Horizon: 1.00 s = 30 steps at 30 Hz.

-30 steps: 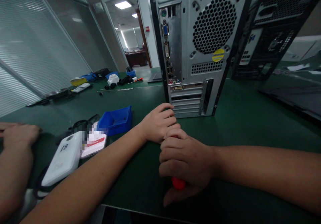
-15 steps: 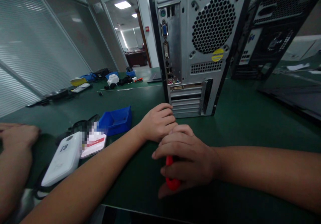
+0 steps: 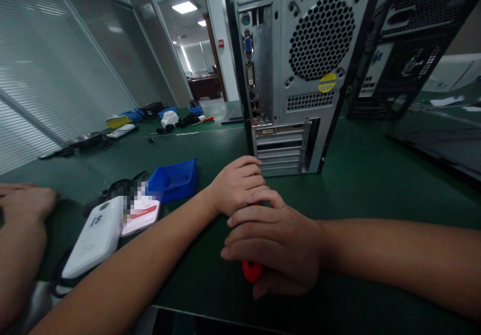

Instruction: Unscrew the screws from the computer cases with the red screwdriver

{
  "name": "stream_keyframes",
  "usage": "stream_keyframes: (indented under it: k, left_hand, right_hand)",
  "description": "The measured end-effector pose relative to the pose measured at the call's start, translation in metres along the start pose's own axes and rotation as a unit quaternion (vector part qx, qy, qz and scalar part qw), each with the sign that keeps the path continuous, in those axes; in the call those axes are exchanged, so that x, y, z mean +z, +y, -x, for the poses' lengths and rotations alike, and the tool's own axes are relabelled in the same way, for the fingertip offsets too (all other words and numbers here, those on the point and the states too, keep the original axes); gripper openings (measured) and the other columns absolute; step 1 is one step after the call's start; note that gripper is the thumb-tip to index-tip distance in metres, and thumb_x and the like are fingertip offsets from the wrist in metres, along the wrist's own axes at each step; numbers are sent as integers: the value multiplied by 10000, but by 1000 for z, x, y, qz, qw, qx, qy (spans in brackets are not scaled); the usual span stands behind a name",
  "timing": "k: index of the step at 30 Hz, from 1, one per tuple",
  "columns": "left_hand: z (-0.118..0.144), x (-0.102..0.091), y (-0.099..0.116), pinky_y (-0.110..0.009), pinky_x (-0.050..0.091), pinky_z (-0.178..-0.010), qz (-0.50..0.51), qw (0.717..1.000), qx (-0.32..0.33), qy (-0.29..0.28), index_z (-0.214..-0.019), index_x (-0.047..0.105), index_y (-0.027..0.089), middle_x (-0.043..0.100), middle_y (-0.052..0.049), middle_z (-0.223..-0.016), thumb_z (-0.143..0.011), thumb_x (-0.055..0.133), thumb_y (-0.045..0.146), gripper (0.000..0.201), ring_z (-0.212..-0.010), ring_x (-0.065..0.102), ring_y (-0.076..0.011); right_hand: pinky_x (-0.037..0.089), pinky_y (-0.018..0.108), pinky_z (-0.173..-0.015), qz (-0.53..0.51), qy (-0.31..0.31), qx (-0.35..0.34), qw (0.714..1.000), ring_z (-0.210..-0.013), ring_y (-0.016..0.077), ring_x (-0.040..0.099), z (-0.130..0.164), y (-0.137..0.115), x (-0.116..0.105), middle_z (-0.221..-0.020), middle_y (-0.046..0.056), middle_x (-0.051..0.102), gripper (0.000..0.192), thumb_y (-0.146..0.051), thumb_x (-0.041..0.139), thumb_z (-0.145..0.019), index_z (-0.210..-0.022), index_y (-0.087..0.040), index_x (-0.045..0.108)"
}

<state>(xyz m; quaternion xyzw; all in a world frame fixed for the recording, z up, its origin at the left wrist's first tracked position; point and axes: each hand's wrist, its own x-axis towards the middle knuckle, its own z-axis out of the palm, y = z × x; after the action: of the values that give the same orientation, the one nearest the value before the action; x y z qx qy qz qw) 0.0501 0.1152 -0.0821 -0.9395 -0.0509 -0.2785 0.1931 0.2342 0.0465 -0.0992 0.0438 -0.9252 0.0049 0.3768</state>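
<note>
Screwdriver (image 3: pixel 252 271): red handle, wrapped in right hand (image 3: pixel 276 245), only the butt end shows; tip hidden between the two hands, near the bench's front edge.
Left hand (image 3: pixel 237 185): loosely curled, knuckles just in front of the tower's base; what it grips, cannot tell.
Tower (image 3: pixel 296 69): upright, rear panel facing the camera (slot covers lowest).
Room: bare green mat (image 3: pixel 368 175) right of the tower; a second, black case (image 3: pixel 409 44) beyond.
Blue bin (image 3: pixel 173 180): left of left hand, contents not visible.
Other person's hand (image 3: pixel 26 202): far left edge, flat on the mat.

Dull bare metal case (image 3: pixel 300 74), glossy red plastic handle (image 3: pixel 251 271) before it, on matt green mat (image 3: pixel 361 175).
</note>
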Motion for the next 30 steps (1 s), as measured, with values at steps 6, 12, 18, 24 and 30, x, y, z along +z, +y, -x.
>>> stream_keyframes:
  k: [6,12,18,24,30]
  left_hand:
    - [4,8,-2,-383,503,-1090,-4,1000,7,22,-840,616,160,690,7,-824,-957,552,231,151,-878,611,-133]
    - [3,5,-1,-442,535,-1007,-9,999,23,42,-747,572,171,671,-30,-808,-982,423,308,310,-856,592,-164]
    - [3,1,-2,-454,545,-1016,-8,998,35,53,-788,590,170,693,-36,-830,-958,504,285,223,-886,610,-169]
    - [3,2,0,-401,530,-1055,-11,1000,7,23,-803,602,156,683,-7,-785,-985,470,239,240,-852,623,-134]
    - [2,4,2,-383,532,-1069,-29,999,9,15,-793,597,160,662,1,-753,-988,448,231,256,-830,615,-129]
  right_hand:
    - [299,441,-1085,35,8,-5,999,-1204,229,578,0,2,-1,-1164,55,684,476,-617,592,-911,-1111,-185,608]
    - [366,379,-1004,70,77,16,994,-1020,163,615,2,0,-5,-977,-1,697,439,-526,699,-890,-1160,-198,588]
    - [328,405,-1089,46,54,16,997,-1153,171,609,-1,-2,-6,-1175,10,741,430,-515,636,-947,-1186,-169,542]
    - [306,442,-1071,47,-15,-12,999,-1233,221,562,-1,1,-1,-1244,44,698,368,-467,485,-1011,-1205,-167,576]
    - [331,441,-1057,66,3,-26,998,-1180,213,580,-1,1,-3,-1180,50,699,442,-555,580,-944,-1170,-179,638]
